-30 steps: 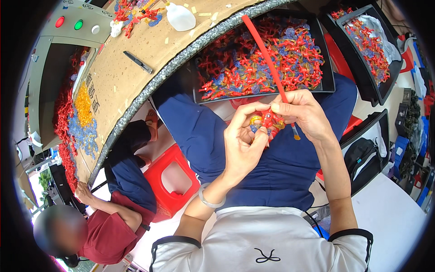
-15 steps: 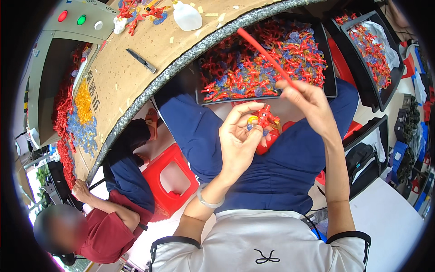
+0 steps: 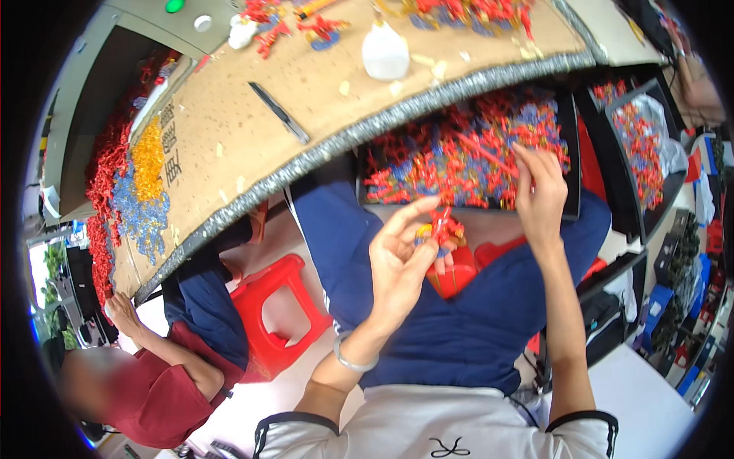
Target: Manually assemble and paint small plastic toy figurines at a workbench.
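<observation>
Left hand (image 3: 397, 264): half closed over the lap, thumb and fingers pinching a small red plastic toy figure (image 3: 442, 227).
Figure: likely light, stiff, with thin limbs; best held by the body.
Right hand (image 3: 540, 195): fingers curled, pinching a thin red stick (image 3: 489, 155) over the black tray (image 3: 572, 164) of red and blue parts.

- Small red moulded plastic pieces (image 3: 459, 164), glossy
- Brown cardboard worktop sheet (image 3: 229, 130), matt
- Red plastic stool (image 3: 279, 310), smooth
- Silver metal bangle (image 3: 349, 362), shiny
</observation>
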Tool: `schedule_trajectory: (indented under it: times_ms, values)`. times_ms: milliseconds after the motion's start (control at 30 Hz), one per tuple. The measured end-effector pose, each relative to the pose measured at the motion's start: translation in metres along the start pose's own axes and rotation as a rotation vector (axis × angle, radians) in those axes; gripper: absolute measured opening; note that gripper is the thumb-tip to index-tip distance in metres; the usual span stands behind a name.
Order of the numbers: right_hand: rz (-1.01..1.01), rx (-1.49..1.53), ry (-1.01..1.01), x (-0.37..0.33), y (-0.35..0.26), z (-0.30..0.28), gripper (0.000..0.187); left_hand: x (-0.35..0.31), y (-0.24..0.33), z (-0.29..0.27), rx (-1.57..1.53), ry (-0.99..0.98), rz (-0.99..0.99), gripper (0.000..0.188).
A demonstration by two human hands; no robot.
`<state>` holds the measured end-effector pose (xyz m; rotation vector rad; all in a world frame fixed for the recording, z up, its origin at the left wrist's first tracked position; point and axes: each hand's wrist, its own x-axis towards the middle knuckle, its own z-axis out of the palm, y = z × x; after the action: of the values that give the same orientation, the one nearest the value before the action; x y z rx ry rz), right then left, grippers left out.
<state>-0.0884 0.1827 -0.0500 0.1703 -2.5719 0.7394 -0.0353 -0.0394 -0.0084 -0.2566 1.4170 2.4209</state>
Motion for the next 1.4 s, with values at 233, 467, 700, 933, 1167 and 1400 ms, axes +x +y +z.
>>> schedule_trajectory:
  times_ms: [233, 467, 700, 933, 1167, 1400]
  values:
    - [-0.006, 0.41, 0.165, 0.08, -0.084, 0.033, 0.059, 0.013, 0.011, -0.019, -0.035, 0.045, 0.068, 0.045]
    - [0.007, 0.376, 0.037, 0.131, -0.1, 0.088, 0.035, 0.015, 0.026, -0.022, 0.039, 0.121, 0.152, 0.048]
    - [0.171, 0.726, 0.05, 0.057, -0.099, 0.021, 0.032, 0.012, 0.029, -0.012, 0.111, 0.21, 0.139, 0.051]
    - [0.122, 0.511, -0.097, -0.068, -0.084, -0.029, 0.052, 0.012, 0.008, 0.0, 0.247, 0.187, 0.216, 0.05]
    - [0.039, 0.295, 0.044, -0.083, -0.085, -0.038, 0.048, 0.011, -0.002, 0.015, 0.348, 0.171, 0.239, 0.049]
    - [0.052, 0.294, 0.025, -0.079, -0.086, -0.042, 0.048, 0.01, 0.001, 0.017, 0.374, 0.158, 0.141, 0.048]
